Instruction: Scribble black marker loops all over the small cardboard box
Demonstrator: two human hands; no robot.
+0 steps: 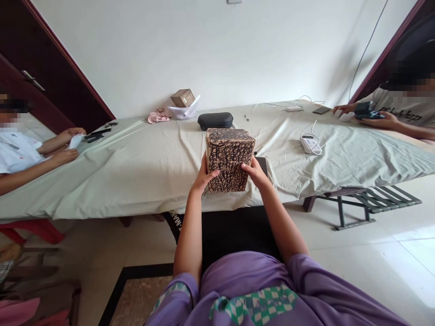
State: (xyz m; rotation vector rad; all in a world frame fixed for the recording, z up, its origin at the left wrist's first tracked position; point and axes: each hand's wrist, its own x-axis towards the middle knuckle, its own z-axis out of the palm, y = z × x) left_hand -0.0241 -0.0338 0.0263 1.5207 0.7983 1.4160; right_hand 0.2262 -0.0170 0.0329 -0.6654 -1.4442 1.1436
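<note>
Holding a black-scribbled box at the near side of a cloth-covered table – impossible to tell whether raised or resting there. Grasping it from opposite sides with left hand and right hand, thumbs on the near face – other fingers mostly hidden. Facing a black case just beyond the box, with a white device well apart to the right.
</note>
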